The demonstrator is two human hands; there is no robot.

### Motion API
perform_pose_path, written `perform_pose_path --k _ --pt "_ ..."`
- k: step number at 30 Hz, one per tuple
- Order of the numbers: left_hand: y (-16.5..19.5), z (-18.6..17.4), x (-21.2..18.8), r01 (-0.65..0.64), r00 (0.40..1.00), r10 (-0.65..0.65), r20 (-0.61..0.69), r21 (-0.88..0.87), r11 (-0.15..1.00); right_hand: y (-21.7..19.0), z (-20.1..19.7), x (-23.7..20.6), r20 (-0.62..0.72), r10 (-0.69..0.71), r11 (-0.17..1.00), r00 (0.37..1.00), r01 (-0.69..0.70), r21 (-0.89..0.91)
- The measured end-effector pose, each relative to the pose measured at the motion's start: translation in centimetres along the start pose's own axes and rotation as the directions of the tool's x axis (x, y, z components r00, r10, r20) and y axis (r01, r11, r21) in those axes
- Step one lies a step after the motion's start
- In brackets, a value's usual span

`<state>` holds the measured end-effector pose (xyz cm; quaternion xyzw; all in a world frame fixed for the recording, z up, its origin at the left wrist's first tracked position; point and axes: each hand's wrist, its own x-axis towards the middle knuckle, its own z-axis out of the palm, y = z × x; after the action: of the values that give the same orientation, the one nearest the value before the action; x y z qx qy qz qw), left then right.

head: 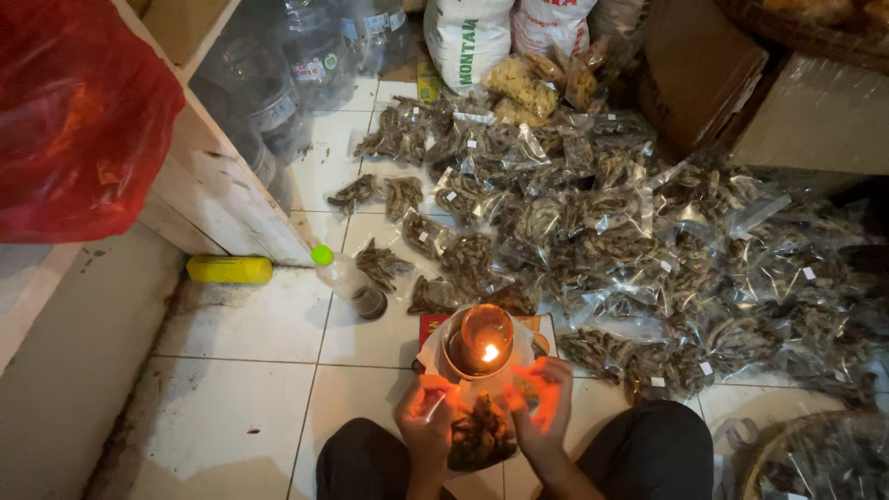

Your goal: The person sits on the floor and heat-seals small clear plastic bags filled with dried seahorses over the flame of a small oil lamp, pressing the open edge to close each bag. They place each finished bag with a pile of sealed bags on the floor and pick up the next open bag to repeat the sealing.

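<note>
Both hands are closed on one small clear bag of dark dried pieces (482, 435), the left hand (428, 418) gripping its left edge and the right hand (542, 407) its right, holding the top just in front of a lit oil lamp (479, 341) on the floor. This looks like the sealing step: the bag's mouth needs steady passing by the flame (489, 352). Beyond lies a pile of filled bags (630, 241), with a small bottle (347, 278) to the left.

A white tiled floor (241, 389), grimy at the left edge, carries a heap of clear packets (593, 222), a green-capped bottle (347, 278), a yellow tube (230, 269), a lit lamp (479, 341) and white sacks (468, 37)
</note>
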<state>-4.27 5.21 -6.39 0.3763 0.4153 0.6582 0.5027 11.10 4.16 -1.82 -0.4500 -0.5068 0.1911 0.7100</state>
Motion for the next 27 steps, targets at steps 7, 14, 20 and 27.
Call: perform_pose_path --k 7,14,20,27 --pt "2.3 1.3 -0.5 -0.247 0.942 0.148 0.300 0.322 0.914 -2.4 -4.4 3.5 0.683 0.077 0.907 0.726 0.234 -0.350" --pt "2.4 1.1 -0.3 -0.207 0.957 0.116 0.265 0.349 0.914 0.8 -8.0 4.1 0.588 0.085 0.917 0.805 0.168 -0.362" --pt "1.6 2.0 -0.1 -0.143 0.984 0.093 0.154 0.357 0.923 1.9 -8.2 3.1 0.530 0.377 0.926 0.760 -0.295 -0.236" --pt "0.8 3.6 0.4 0.261 0.964 -0.262 0.043 0.026 0.965 5.3 -4.5 -1.2 0.340 0.593 0.680 0.730 -0.680 0.274"
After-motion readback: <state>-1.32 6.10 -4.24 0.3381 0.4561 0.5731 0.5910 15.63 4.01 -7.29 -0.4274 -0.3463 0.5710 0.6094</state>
